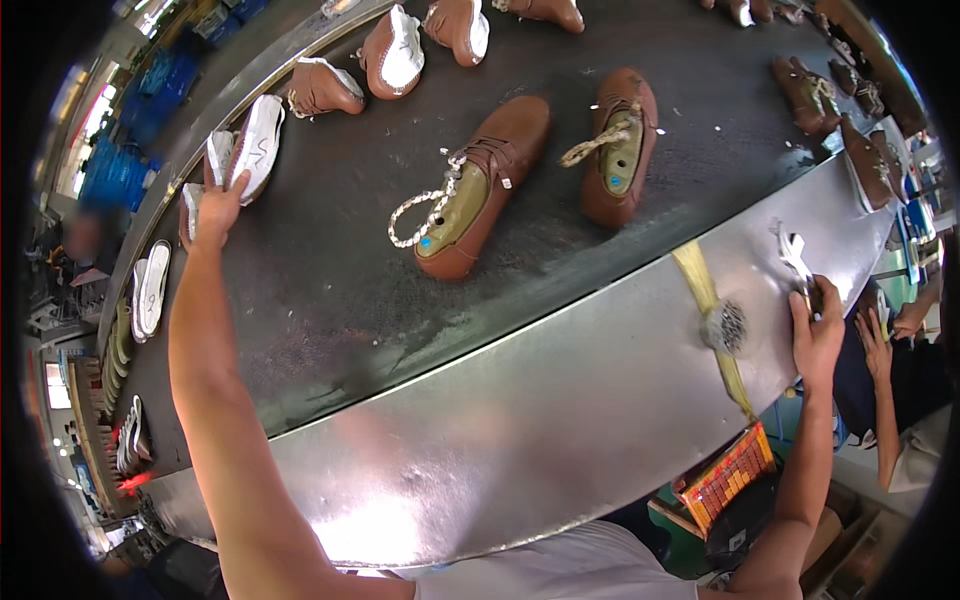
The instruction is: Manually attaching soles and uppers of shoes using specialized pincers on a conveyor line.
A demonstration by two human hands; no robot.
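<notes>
My left hand (218,212) reaches far over the dark belt at the left. Its thumb and fingers close around the near end of a white shoe sole (260,145), with more white soles beside it. In my right hand (822,332), above the metal ledge, is a shiny metal hand tool (793,255) with a forked head; its handle is partly hidden by my fingers. Between my arms, on the belt, lie two brown shoes: a laced shoe (490,180) with a braided white cord loop, and another shoe (620,150) with a tan cord. Both have greenish lasts inside.
Several brown shoe uppers (392,55) line the belt's far edge. A yellow strap with a round grey metal piece (726,328) crosses the metal ledge (520,420). An orange-red box (730,480) hangs below it. At the right, another person's hand (875,350) is near.
</notes>
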